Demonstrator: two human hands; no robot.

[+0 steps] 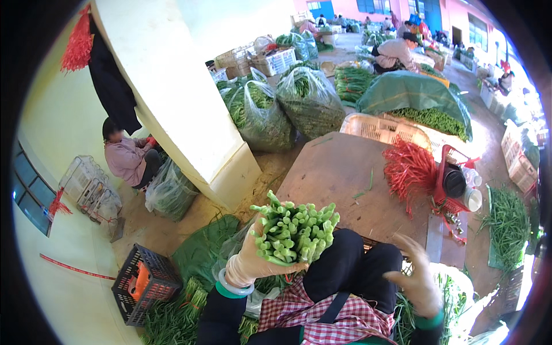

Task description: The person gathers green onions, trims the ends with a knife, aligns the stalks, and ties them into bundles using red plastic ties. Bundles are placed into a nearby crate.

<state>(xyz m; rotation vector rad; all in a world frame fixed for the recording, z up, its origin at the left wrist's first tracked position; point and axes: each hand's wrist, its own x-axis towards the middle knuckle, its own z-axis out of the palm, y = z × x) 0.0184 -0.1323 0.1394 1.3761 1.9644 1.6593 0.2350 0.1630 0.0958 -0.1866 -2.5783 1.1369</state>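
My left hand [248, 254], in a pale glove with a bangle at the wrist, grips a thick bunch of green vegetable stalks [293, 233]. Their cut ends face up toward me, above my knees. To the right, my gloved right hand [412, 276] is raised beside my thigh, blurred, fingers apart and holding nothing. Before me is a low brown board tabletop [332, 177] with a few loose green scraps on it. A bundle of red plastic ties [409, 172] lies at its right side, next to a red plastic basket [450, 185] holding a dark round-topped item.
A black plastic crate [144, 284] stands at lower left beside tied green bundles [192, 297]. Bags of greens [308, 99] lie beyond the board, near a white pillar [207, 108]. Loose greens [511, 224] lie at right. Co-workers [127, 157] sit nearby.
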